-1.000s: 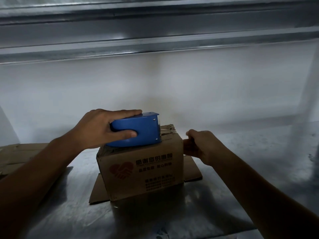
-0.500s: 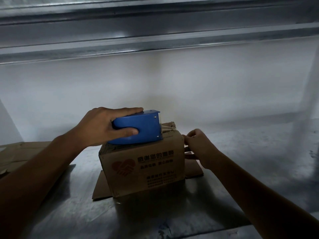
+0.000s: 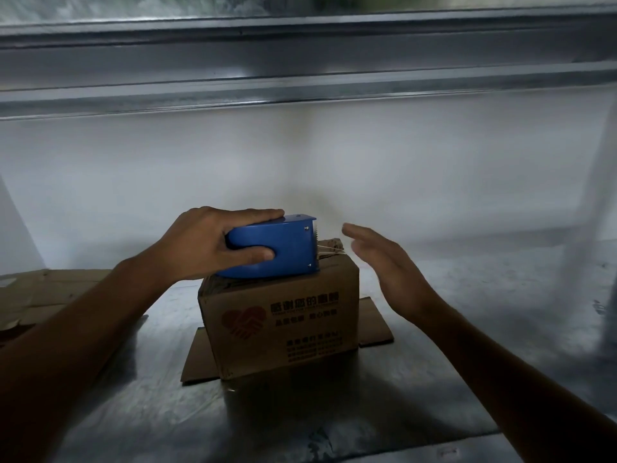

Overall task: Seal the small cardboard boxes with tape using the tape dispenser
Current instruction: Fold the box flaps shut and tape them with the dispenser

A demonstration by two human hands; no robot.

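Lower centre: small cardboard box (image 3: 280,315) on a flat cardboard sheet (image 3: 200,360) on the metal table (image 3: 300,426). Prob. light, thin-walled (flaps will give), so brace its side w/ a flat palm. On its top, left hand (image 3: 203,245) wraps the blue tape dispenser (image 3: 287,248) mid-body; rigid plastic, keep off the toothed front. Just frame-right, right hand (image 3: 394,265) hovers spread, holding nothing.

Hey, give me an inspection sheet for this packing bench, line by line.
Surface: metal bench top, dull reflections.
Job's things: small cardboard box upright on a flat cardboard sheet; blue tape dispenser on its top.
Clutter: flattened cardboard at the left edge.
Hands: left hand grips the dispenser; right hand open, blurred, beside the box's right end.
Cables: nothing seen.
Surroundings: pale wall behind, metal rail above.
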